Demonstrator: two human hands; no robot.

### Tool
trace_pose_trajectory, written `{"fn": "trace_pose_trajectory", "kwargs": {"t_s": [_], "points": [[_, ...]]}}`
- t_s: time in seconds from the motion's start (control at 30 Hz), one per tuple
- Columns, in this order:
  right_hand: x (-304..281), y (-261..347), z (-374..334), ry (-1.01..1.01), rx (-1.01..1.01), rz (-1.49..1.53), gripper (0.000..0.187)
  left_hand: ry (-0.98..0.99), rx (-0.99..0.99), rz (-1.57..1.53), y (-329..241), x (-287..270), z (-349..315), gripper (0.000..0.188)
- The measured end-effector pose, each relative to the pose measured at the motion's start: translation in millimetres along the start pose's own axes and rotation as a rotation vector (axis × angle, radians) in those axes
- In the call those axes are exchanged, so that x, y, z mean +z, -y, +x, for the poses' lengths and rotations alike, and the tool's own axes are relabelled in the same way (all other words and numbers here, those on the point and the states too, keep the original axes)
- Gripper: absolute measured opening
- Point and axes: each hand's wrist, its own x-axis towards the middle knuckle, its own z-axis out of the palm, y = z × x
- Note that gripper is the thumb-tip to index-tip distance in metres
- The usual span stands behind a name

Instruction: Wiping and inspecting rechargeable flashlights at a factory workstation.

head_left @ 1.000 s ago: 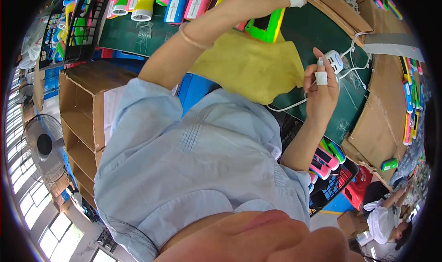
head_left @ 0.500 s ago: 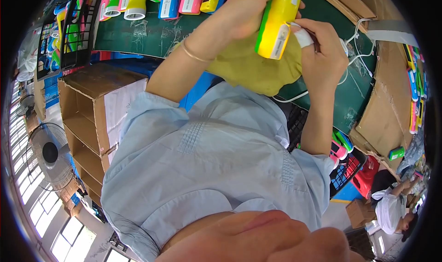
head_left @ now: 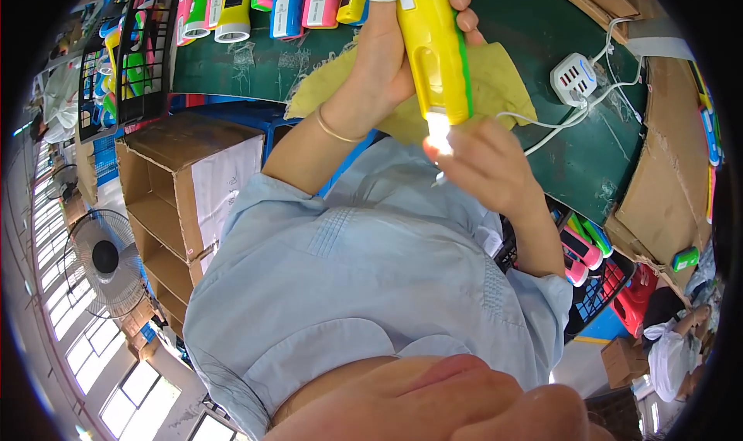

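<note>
My left hand (head_left: pixel 387 58) is wrapped round a yellow flashlight (head_left: pixel 435 50) with a green side, held tilted above the table. White tape covers one of its fingertips. At the near end of the flashlight, a white piece glows too brightly to show detail. My right hand (head_left: pixel 495 162) pinches this glowing end between thumb and fingers. A thin pale tip sticks out below the right fingers; what it belongs to is hidden. Under the flashlight and my left wrist lies a yellow-green cloth (head_left: pixel 503 81) on the dark green table (head_left: pixel 534 23).
Several coloured flashlights (head_left: pixel 282 7) line the table's far left. A black basket (head_left: pixel 143 54) of more stands at left, above a cardboard shelf (head_left: pixel 166 185). At right are a white charging hub (head_left: pixel 573 77) with cables and cardboard sheets (head_left: pixel 658 170). Another basket (head_left: pixel 592 286) stands low right.
The flashlight has moved left and nearer, and its near end now glows. My right hand has come down to that end. The charging hub has come into full view.
</note>
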Motion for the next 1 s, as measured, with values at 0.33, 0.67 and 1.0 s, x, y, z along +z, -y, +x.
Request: {"fn": "trace_pose_trajectory", "kwargs": {"t_s": [0.33,0.67,1.0], "points": [[25.4,6.8,-0.2,-0.359,0.789,0.119,0.052,0.517,0.258,0.485,10.9,-9.1,-20.5,0.069],[7.5,-16.6,-44.1,-0.424,1.032,0.537,0.025,0.148,0.319,1.388,13.9,-3.7,-47.8,0.065],[-15.6,-1.1,-28.9,-0.474,1.074,0.559,0.019,-0.144,-0.027,1.143,17.1,4.2,-37.1,0.053]]}}
